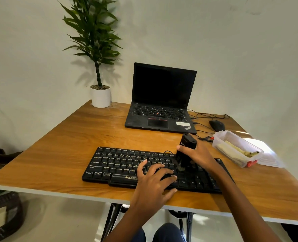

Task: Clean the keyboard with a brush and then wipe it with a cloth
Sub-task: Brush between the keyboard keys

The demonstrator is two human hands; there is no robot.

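Keycaps [127, 161] may lift if your right grip [198, 154], clenched round the brush [188, 141], scrubs hard; left grip [153, 180] rests open-fingered on the keyboard [109, 172].

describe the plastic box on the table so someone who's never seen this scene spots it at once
Start at the wooden table and go to its right side, just nearer than the open black laptop and the black mouse. There sits a clear plastic box with pale contents. Its red clasp at the near end sets it apart from the all-black laptop, mouse and keyboard.
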